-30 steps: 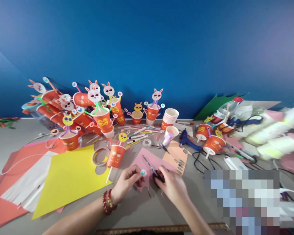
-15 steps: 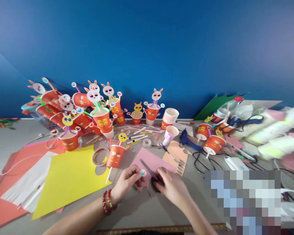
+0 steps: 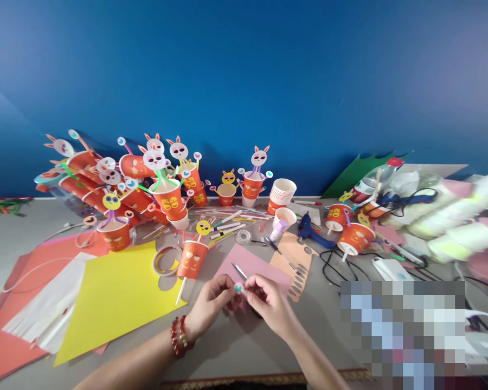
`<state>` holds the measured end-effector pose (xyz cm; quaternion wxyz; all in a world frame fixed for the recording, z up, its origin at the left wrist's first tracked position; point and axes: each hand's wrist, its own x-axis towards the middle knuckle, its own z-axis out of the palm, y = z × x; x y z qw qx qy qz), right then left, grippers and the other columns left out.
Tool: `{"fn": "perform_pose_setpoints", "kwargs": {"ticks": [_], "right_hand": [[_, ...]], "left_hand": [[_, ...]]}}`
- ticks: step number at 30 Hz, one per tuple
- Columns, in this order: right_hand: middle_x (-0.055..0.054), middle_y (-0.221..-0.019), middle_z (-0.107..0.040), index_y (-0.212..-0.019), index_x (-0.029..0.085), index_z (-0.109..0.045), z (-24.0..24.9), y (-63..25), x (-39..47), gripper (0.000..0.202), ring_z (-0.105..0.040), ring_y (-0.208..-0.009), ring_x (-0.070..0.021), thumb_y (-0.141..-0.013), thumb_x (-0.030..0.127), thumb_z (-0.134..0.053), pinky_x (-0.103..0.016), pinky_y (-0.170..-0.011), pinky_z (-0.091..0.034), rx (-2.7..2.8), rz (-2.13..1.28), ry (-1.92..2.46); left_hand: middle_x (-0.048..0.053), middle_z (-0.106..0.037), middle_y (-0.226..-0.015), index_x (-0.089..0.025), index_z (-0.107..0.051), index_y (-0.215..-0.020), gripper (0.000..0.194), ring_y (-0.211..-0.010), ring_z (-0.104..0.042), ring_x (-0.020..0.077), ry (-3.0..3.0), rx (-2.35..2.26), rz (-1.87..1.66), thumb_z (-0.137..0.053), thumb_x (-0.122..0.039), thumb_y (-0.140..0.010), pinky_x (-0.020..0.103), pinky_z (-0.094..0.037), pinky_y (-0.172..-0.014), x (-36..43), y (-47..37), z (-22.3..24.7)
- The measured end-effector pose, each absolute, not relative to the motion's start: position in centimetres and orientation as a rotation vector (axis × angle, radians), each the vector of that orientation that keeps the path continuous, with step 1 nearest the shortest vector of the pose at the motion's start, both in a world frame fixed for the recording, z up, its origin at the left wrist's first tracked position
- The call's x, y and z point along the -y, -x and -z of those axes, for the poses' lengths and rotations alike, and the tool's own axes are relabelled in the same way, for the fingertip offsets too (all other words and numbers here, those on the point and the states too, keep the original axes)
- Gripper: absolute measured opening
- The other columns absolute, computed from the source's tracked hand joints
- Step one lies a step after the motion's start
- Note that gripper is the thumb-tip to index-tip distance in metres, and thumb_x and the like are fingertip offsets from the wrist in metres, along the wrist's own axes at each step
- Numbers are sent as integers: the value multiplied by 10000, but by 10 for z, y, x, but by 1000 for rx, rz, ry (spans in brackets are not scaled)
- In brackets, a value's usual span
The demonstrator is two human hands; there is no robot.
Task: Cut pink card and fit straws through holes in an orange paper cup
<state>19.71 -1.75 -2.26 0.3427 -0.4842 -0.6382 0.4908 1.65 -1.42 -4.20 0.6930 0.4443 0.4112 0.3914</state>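
Note:
My left hand point(image 3: 215, 300), with red bead bracelets at its wrist, pinches a small round paper disc point(image 3: 238, 287) with a teal mark on it. The thumb and forefinger of my right hand point(image 3: 268, 300) are pressed together at the disc's right edge. Beneath my right hand lie the scissors point(image 3: 238, 271), blades pointing away over a pink paper sheet point(image 3: 248, 260); their handles are mostly hidden. Just beyond my left hand stands an orange paper cup figure point(image 3: 192, 260) with a yellow rabbit head and a white stick below.
Yellow paper point(image 3: 117, 298) and orange-red sheets lie left. Several rabbit-topped cups point(image 3: 171, 203) crowd the back left. Cut peach paper point(image 3: 293, 260), a tape roll point(image 3: 166, 261), markers point(image 3: 228, 232), a blue glue gun point(image 3: 311, 232) and stacked cups point(image 3: 282, 193) lie around. A blurred-out patch covers the lower right.
My right hand has let go of the scissors, which now lie on the table. It has moved left to the disc in my left hand, which has stayed in place.

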Motion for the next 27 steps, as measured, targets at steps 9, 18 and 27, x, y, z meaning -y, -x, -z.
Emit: {"fn": "perform_pose_setpoints", "kwargs": {"ticks": [9,18,27], "right_hand": [[58,-589,-467,-763,190,-540,31,-197,17,281,-404,-498,-95,-882,434,-614,-199,-479,-321,1482,-1410,1247],[62,-587,-427,-751,197,-531,35,-199,15,276,-361,-469,-83,-856,436,-622,-185,-424,-280,1444,-1463,1253],[61,-590,-420,-738,193,-535,31,-199,14,272,-366,-487,-88,-862,422,-615,-189,-441,-285,1461,-1437,1265]], "left_hand": [[-1,-637,-634,-160,-536,-770,331,-543,-589,101,-1063,-907,-868,-653,-457,-858,221,-489,-554,16,-16,38],[4,-641,-649,-161,-553,-784,302,-538,-598,111,-1088,-909,-884,-638,-439,-867,234,-499,-545,15,-15,38],[0,-632,-632,-168,-538,-780,331,-517,-597,114,-1089,-935,-880,-621,-476,-869,232,-494,-534,15,-15,37]]}}
